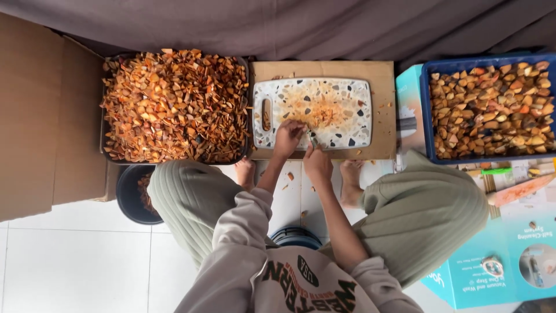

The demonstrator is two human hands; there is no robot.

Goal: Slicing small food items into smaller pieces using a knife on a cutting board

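My left hand (288, 137) rests on the near edge of a speckled white cutting board (341, 95), fingers curled around a small piece I cannot make out. My right hand (317, 161) grips a small knife (313, 138) whose blade points toward the left hand at the board's front edge. Orange-brown crumbs stain the board's middle. The board lies on a sheet of brown cardboard (382, 110).
A dark tray (174, 104) heaped with small orange-brown cut pieces stands left of the board. A blue crate (489, 110) of larger brown chunks stands right, on teal boxes (492, 261). A black bucket (132, 194) sits by my left knee. A grey curtain hangs behind.
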